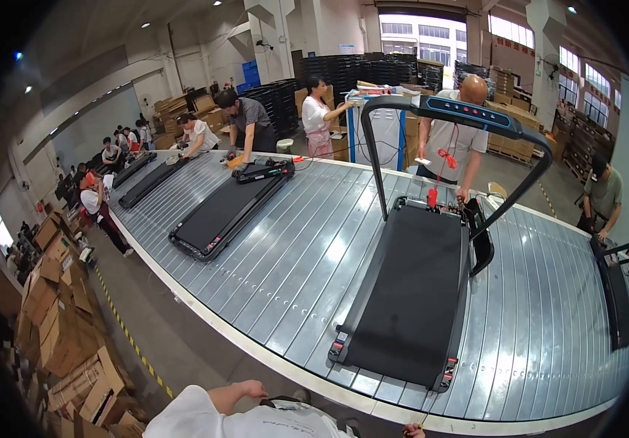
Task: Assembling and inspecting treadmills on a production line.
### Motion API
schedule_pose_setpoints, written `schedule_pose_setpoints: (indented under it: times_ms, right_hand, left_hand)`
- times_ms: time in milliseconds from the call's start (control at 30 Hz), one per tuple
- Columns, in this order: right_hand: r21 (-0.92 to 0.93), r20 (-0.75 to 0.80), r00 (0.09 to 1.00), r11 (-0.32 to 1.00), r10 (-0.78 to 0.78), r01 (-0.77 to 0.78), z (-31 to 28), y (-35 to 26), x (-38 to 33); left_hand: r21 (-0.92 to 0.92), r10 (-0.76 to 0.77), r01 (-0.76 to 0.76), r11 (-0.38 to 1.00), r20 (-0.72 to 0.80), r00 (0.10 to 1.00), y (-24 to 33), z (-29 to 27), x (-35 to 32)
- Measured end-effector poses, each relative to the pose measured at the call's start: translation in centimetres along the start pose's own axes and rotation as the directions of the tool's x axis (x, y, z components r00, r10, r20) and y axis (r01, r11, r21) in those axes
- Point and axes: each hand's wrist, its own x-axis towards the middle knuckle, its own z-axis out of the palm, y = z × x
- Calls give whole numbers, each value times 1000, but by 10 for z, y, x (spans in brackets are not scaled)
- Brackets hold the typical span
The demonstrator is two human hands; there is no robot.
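Note:
A black treadmill (pixel 409 292) lies on the conveyor in front of me, its upright frame and console (pixel 468 113) raised at the far end. My left hand (pixel 253 389) hangs by my waist, short of the conveyor's near edge, its fingers curled and nothing visible in them. At the bottom edge of the head view is my right hand (pixel 414 431), partly cut off. It is closed on a thin tool that looks like a screwdriver. Neither hand touches the treadmill. Across the belt, a person (pixel 452 139) holds a hand at the treadmill's opened motor end, where red wires hang.
The metal slat conveyor (pixel 307 270) curves across the view. Another treadmill (pixel 230 208) lies on it to the left, and one more (pixel 610 292) at far right. Several people work along the far side. Cardboard boxes (pixel 66 343) are piled behind a striped floor line (pixel 128 336) at left.

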Motion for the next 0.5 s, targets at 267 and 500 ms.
schedule_pose_setpoints:
  times_ms: [267,500]
  right_hand:
    - [22,-457,815,911,-356,411,22,-8,-34]
    - [851,134,939,448,317,-273,-10,45,21]
  left_hand:
    - [-49,8,-11,999,-66,998,18,-34,-7]
    - [63,132,-124,990,-136,982,20,-22,4]
